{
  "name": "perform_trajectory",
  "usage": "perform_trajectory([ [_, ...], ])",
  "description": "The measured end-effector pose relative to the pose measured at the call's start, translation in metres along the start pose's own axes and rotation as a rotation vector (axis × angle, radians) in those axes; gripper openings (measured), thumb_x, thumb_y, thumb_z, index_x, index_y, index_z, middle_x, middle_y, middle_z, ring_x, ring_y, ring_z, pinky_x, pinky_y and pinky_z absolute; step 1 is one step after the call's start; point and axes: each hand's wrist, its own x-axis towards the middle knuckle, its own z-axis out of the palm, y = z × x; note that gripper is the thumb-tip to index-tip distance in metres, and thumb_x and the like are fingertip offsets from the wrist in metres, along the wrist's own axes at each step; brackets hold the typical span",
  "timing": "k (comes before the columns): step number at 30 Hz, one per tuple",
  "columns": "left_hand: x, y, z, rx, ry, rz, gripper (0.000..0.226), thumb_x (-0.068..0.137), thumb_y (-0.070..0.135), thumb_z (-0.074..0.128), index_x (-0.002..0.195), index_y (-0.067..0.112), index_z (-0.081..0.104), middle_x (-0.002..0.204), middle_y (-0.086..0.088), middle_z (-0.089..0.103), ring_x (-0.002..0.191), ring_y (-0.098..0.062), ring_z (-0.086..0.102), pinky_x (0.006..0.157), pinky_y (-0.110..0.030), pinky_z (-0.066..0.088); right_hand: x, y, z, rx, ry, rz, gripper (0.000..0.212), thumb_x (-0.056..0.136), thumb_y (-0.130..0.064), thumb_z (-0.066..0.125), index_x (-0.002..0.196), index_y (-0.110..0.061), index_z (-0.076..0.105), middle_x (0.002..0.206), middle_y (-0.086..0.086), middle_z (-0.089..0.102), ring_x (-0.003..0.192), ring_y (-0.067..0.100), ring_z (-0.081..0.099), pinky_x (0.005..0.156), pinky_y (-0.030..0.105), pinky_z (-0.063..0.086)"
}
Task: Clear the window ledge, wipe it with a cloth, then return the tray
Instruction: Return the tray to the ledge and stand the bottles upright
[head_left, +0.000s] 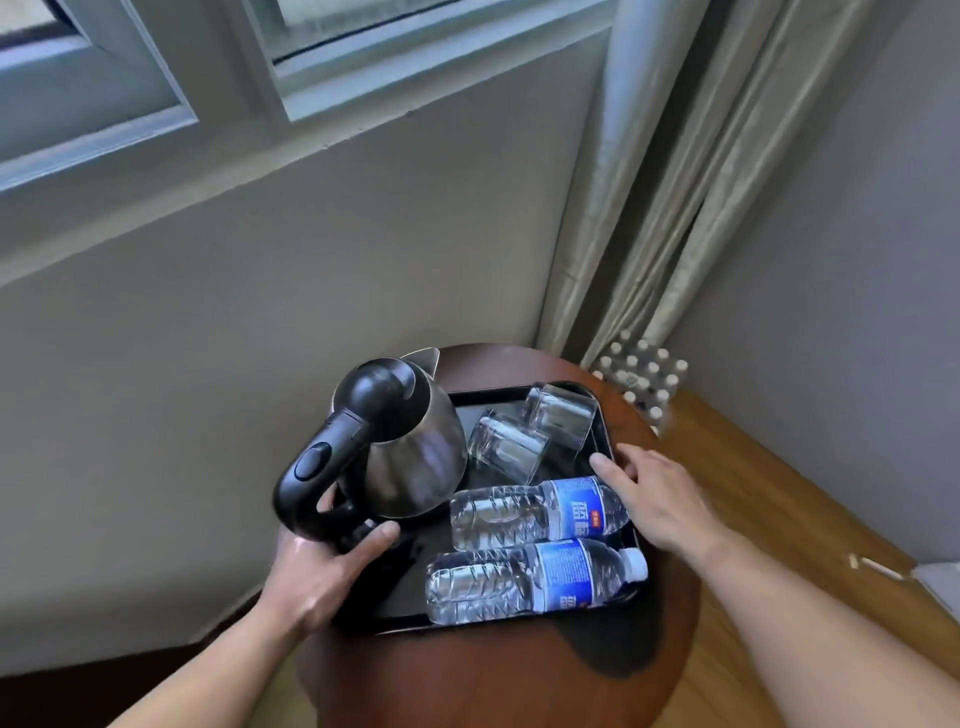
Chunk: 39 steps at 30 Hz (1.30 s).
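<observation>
A black tray (400, 610) rests on a round brown side table (493, 675). It carries a steel kettle (410, 457) with a black handle, two upturned glasses (511, 447) and two water bottles lying on their sides (524, 577). My left hand (322, 577) grips the tray's left edge below the kettle handle. My right hand (660, 499) holds the tray's right edge beside the upper bottle. The window ledge (311, 140) runs above, along the pale wall under the window frame. No cloth is in view.
Pale curtains (675, 182) hang in the corner behind the table. A pack of small bottles (641, 376) stands on the wooden floor (779, 493) beneath them. A white object (940, 582) lies at the right edge.
</observation>
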Motion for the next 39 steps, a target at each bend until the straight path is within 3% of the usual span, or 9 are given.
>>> perform_trajectory([
  [3, 0.002, -0.006, 0.006, 0.019, 0.061, 0.004, 0.087, 0.067, 0.071, 0.079, 0.141, 0.036, 0.050, 0.133, 0.016, 0.064, 0.127, -0.009, 0.057, 0.109, -0.046, 0.045, -0.003, -0.001, 0.009, 0.141, -0.022, -0.073, 0.094, 0.067, -0.101, 0.026, 0.132, -0.040, 0.054, 0.126, -0.008, 0.065, 0.114, 0.015, 0.060, 0.096, 0.040, 0.049],
  [6, -0.003, -0.007, 0.012, -0.021, 0.086, -0.008, 0.089, 0.062, 0.063, 0.084, 0.139, 0.036, 0.052, 0.132, 0.019, 0.063, 0.127, -0.002, 0.056, 0.110, -0.038, 0.044, -0.011, 0.001, 0.016, 0.119, 0.003, -0.091, 0.112, 0.064, -0.101, 0.033, 0.156, -0.038, 0.028, 0.146, -0.005, 0.049, 0.134, 0.018, 0.047, 0.107, 0.046, 0.042],
  [8, -0.004, -0.009, 0.017, -0.066, 0.121, -0.023, 0.093, 0.059, 0.061, 0.087, 0.141, 0.033, 0.051, 0.134, 0.015, 0.063, 0.129, -0.006, 0.055, 0.112, -0.039, 0.043, -0.015, 0.002, 0.017, 0.109, 0.033, -0.125, 0.117, 0.057, -0.105, 0.030, 0.157, -0.045, 0.021, 0.130, -0.011, 0.052, 0.124, 0.015, 0.052, 0.100, 0.043, 0.045],
  [11, -0.005, -0.016, 0.025, -0.078, 0.212, -0.023, 0.098, 0.056, 0.072, 0.085, 0.141, 0.041, 0.049, 0.138, 0.010, 0.060, 0.135, -0.020, 0.050, 0.113, -0.051, 0.041, -0.020, 0.000, 0.019, 0.123, 0.064, -0.180, 0.118, 0.050, -0.108, 0.030, 0.151, -0.046, 0.037, 0.103, -0.020, 0.049, 0.096, -0.001, 0.052, 0.079, 0.031, 0.043],
  [17, -0.007, -0.022, 0.030, -0.023, 0.323, 0.006, 0.083, 0.050, 0.081, 0.079, 0.125, 0.062, 0.048, 0.130, 0.010, 0.063, 0.130, -0.021, 0.054, 0.110, -0.049, 0.043, -0.030, -0.003, 0.021, 0.175, 0.113, -0.192, 0.111, 0.046, -0.107, 0.038, 0.139, -0.048, 0.053, 0.100, -0.019, 0.050, 0.092, -0.007, 0.050, 0.070, 0.011, 0.037],
  [23, -0.022, -0.012, 0.020, -0.064, 0.344, 0.030, 0.089, 0.049, 0.085, 0.076, 0.131, 0.063, 0.048, 0.138, 0.009, 0.058, 0.136, -0.019, 0.048, 0.113, -0.049, 0.040, -0.041, -0.010, 0.008, 0.176, 0.100, -0.217, 0.109, 0.047, -0.106, 0.044, 0.140, -0.050, 0.050, 0.101, -0.020, 0.049, 0.094, -0.005, 0.051, 0.072, 0.017, 0.039],
  [28, -0.045, -0.005, 0.001, -0.139, 0.305, -0.021, 0.103, 0.056, 0.074, 0.086, 0.146, 0.049, 0.043, 0.140, 0.007, 0.059, 0.136, -0.021, 0.051, 0.111, -0.055, 0.043, -0.058, -0.032, -0.019, 0.163, 0.089, -0.279, 0.108, 0.047, -0.104, 0.046, 0.140, -0.049, 0.051, 0.099, -0.018, 0.049, 0.092, -0.006, 0.050, 0.071, 0.012, 0.036],
  [33, -0.076, 0.026, -0.030, -0.165, 0.385, -0.029, 0.098, 0.053, 0.075, 0.085, 0.141, 0.057, 0.044, 0.133, 0.018, 0.063, 0.132, -0.021, 0.053, 0.110, -0.052, 0.043, -0.075, -0.071, -0.054, 0.073, 0.066, -0.349, 0.112, 0.047, -0.107, 0.040, 0.142, -0.048, 0.050, 0.099, -0.016, 0.049, 0.092, -0.002, 0.050, 0.071, 0.018, 0.039],
  [39, -0.120, 0.061, -0.091, -0.205, 0.475, 0.057, 0.094, 0.062, 0.067, 0.087, 0.144, 0.045, 0.048, 0.129, 0.015, 0.067, 0.130, -0.023, 0.056, 0.108, -0.055, 0.045, -0.107, -0.136, -0.085, 0.031, 0.121, -0.476, 0.110, 0.049, -0.106, 0.040, 0.138, -0.043, 0.058, 0.093, -0.015, 0.050, 0.086, 0.001, 0.051, 0.074, 0.027, 0.039],
])
